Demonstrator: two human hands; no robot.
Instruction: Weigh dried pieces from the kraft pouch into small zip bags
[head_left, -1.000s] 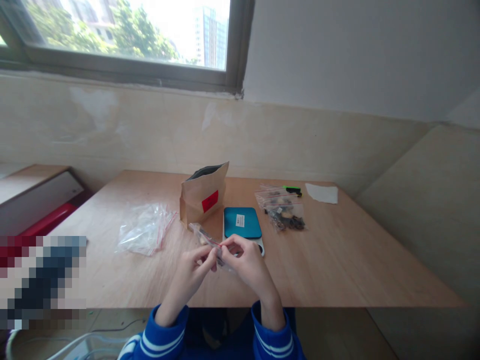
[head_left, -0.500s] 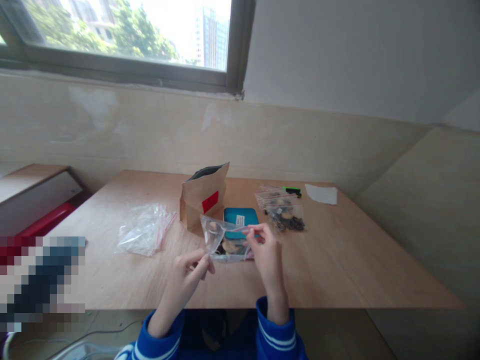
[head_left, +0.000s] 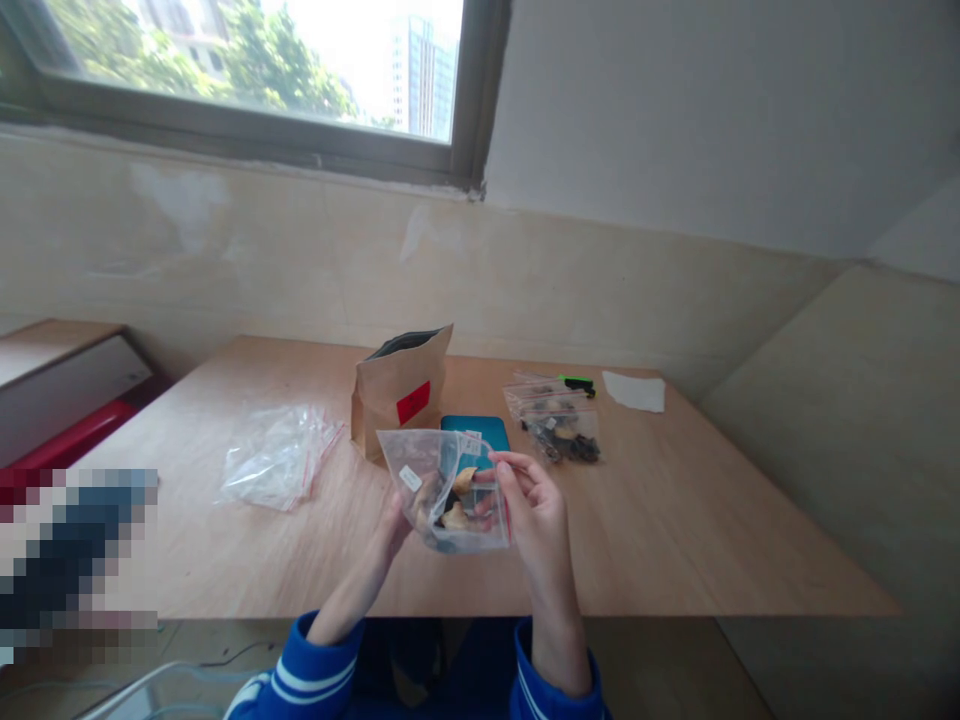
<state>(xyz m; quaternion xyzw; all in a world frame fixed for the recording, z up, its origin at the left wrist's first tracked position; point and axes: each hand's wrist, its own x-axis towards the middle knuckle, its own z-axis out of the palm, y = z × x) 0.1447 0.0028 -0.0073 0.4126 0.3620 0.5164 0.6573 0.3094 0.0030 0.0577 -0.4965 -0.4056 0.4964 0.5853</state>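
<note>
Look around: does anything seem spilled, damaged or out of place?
The beige wall looks worn: uneven pale patches mark it below the grey-framed window, perhaps flaking paint. No spill shows: the clear plastic bag pinched by the right hand has its dark and tan pieces inside.

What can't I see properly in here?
In the head view:
Bottom inside the brown bag: hidden by its walls
Near part of the blue square: behind the held clear bag
Writing on that bag's white label: too small
Top of the window: cut off by edge
</note>
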